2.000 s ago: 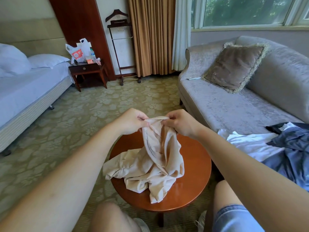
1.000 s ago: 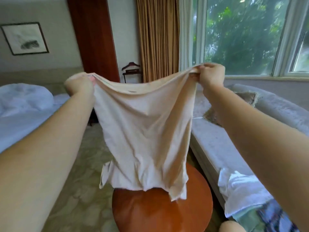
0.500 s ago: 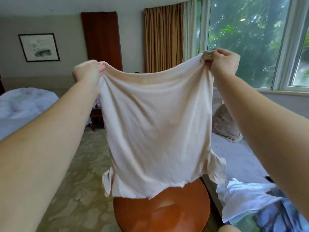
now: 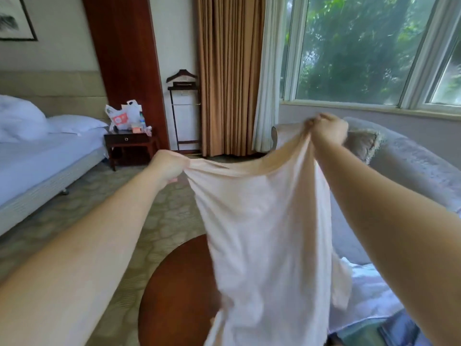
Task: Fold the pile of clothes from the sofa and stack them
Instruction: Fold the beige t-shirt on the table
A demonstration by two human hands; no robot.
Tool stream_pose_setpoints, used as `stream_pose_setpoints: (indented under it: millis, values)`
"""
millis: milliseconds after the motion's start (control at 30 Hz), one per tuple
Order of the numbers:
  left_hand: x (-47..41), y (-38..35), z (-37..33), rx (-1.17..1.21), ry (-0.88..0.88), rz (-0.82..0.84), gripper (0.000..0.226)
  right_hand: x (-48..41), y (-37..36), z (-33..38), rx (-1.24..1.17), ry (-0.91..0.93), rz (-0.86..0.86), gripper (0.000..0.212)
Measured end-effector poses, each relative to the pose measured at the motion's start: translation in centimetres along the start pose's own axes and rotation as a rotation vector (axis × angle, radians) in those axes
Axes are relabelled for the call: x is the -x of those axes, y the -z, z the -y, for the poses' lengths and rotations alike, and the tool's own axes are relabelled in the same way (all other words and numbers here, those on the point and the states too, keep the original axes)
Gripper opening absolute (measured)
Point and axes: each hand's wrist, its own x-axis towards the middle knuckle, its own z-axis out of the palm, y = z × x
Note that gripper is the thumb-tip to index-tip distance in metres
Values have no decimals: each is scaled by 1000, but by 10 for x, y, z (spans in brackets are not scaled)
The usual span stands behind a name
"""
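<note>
A cream shirt point(image 4: 264, 233) hangs spread in the air in front of me, blurred by motion. My left hand point(image 4: 167, 167) grips its upper left corner. Higher up, my right hand point(image 4: 328, 131) grips the upper right corner in a fist. The cloth's lower part falls over the round wooden table point(image 4: 174, 290) and hides much of it. More clothes, white point(image 4: 369, 293) and dark blue point(image 4: 396, 330), lie on the grey sofa point(image 4: 411, 166) at lower right.
A bed point(image 4: 37, 161) with white pillows stands at left. Beyond it is a dark nightstand point(image 4: 127, 143) with plastic bags, then a valet stand point(image 4: 183, 108) and tan curtains. A brown cushion point(image 4: 361, 143) rests on the sofa. Patterned carpet lies between bed and table.
Both hands have come down with the shirt, the left lower than the right. The cloth swings and now drapes onto the table; my view has tipped downward.
</note>
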Motion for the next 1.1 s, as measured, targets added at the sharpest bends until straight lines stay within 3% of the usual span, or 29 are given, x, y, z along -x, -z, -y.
stream_pose_setpoints:
  millis: [100,167,267,367,467,533,567,600,700,800,867,933,1000,1100]
  values:
    - [10,30,-13,-35,-37,37,10,25,-61,52,-14,210,185,26]
    - [35,57,-4,-98,-9,155,3,59,-96,74,-96,348,320,21]
    - [92,70,42,-206,76,442,11,124,-134,79,-135,420,625,16]
    - [143,52,108,-331,244,768,14,187,-151,31,20,408,959,24]
    - [170,45,148,-541,381,1115,26,243,-131,-46,500,321,1397,23]
    - [172,55,149,-503,404,1226,30,262,-106,-104,744,49,1748,27]
    - [169,61,146,-414,402,1197,32,268,-94,-132,832,-53,1796,31]
    - [162,65,143,-325,388,1133,36,266,-85,-161,920,-45,1746,39]
    - [132,50,155,-239,327,796,34,247,-52,-240,1233,238,1346,48]
    - [96,1,201,-487,180,537,22,235,-18,-308,1330,20,1182,56]
    - [76,-33,237,-663,98,575,33,231,0,-339,1342,-72,1013,59]
    - [62,-66,274,-715,159,658,50,228,13,-365,1326,-116,888,65]
    - [52,-98,308,-770,134,681,59,225,25,-388,1339,-94,884,72]
    - [46,-131,343,-944,107,638,67,216,35,-410,1339,79,895,83]
